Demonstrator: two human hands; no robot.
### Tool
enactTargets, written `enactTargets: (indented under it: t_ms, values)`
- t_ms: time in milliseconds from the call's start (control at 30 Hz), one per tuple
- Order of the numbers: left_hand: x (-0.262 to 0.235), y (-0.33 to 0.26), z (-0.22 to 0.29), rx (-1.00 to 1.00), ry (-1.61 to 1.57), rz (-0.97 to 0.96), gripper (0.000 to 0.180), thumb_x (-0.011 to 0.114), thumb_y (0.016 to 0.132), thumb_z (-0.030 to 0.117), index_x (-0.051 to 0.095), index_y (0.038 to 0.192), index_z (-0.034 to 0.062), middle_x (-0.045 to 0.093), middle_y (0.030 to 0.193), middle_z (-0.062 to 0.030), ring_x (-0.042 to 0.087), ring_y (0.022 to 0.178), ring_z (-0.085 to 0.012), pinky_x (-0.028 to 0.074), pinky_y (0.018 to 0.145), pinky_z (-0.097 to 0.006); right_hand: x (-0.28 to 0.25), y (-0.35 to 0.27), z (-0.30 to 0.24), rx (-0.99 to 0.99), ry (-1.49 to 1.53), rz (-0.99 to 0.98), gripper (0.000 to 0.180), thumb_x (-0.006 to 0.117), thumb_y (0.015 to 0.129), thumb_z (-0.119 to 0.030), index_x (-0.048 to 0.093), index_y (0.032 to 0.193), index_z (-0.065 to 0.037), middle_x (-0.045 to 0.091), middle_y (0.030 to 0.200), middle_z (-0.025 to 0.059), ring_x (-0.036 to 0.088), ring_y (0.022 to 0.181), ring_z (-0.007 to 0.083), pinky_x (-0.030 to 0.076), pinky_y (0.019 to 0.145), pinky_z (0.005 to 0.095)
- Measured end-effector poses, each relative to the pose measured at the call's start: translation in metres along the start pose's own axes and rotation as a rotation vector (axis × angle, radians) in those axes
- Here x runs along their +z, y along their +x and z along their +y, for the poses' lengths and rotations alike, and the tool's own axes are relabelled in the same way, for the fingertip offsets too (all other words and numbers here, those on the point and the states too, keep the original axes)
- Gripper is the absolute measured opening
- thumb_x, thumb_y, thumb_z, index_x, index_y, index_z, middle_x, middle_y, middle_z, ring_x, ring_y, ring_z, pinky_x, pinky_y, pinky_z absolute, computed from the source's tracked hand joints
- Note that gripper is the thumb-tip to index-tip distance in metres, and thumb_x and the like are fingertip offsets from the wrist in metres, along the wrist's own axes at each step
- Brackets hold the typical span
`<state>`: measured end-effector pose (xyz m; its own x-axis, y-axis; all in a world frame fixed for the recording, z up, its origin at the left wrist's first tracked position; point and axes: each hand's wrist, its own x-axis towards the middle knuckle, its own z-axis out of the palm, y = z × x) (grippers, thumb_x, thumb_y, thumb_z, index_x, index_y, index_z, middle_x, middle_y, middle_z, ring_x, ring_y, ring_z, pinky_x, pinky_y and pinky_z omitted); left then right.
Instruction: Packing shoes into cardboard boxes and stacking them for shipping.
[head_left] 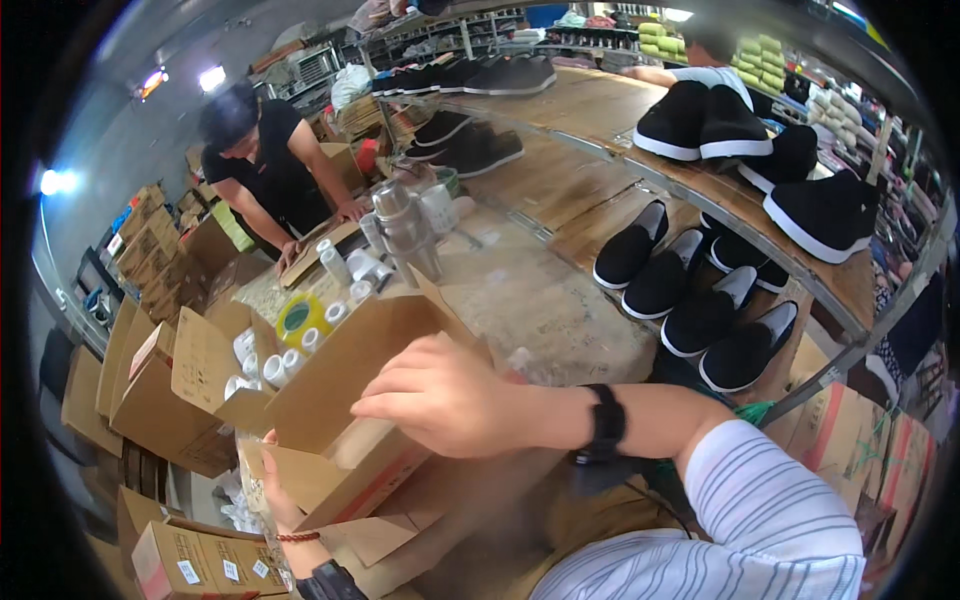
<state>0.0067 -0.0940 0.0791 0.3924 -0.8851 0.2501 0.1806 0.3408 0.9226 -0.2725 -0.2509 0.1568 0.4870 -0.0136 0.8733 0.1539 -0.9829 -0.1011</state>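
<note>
Above open carton (322,398): right hand (450,395) level, fingers curled | carton's left end: left hand (281,493) upright | grips unclear

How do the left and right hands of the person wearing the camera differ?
Wrist wear: the left hand has a reddish beaded bracelet and a dark band; the right hand shows only a black band.
Place: the left hand is at the left end of an open cardboard box, while the right hand appears over its right part.
Shared: both are bare.
</note>
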Motion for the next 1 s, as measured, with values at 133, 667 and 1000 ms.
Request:
enactTargets:
  t_ms: [133, 667, 1000]
  values:
    - [0.017, 0.003, 0.004, -0.086, 0.278, 0.158, 0.046, 0.045, 0.097, 0.035, 0.038, 0.132, 0.0065, 0.05, 0.124, -0.0061, 0.051, 0.111, -0.0182, 0.043, 0.092, -0.032, 0.049, -0.029, 0.054, 0.455, -0.123, -0.256, 0.018, 0.058, 0.083, -0.021, 0.065, 0.097, -0.011, 0.064, 0.081, 0.0097, 0.062, 0.075, 0.0273, 0.047, 0.072, 0.0373]
    - [-0.009, 0.001, -0.023, 0.317, 0.777, 0.12, 0.064, 0.073, 0.077, 0.022, 0.041, 0.129, 0.0019, 0.038, 0.131, -0.0127, 0.041, 0.12, -0.0265, 0.032, 0.102, -0.039, 0.034, -0.064, 0.089, 1.017, -0.072, -0.274, 0.066, 0.066, 0.079, -0.036, 0.037, 0.131, -0.008, 0.046, 0.125, 0.0235, 0.05, 0.109, 0.0388, 0.042, 0.092, 0.0426]
    - [0.096, -0.026, 0.015, 0.164, 1.489, 0.303, 0.068, 0.073, 0.058, -0.006, 0.048, 0.12, 0.005, 0.039, 0.124, -0.0144, 0.04, 0.118, -0.0312, 0.035, 0.096, -0.04, 0.008, -0.055, 0.071, 0.793, -0.074, -0.38, 0.068, 0.079, 0.065, -0.034, 0.044, 0.119, -0.009, 0.046, 0.109, 0.0161, 0.054, 0.094, 0.0363, 0.046, 0.08, 0.042]
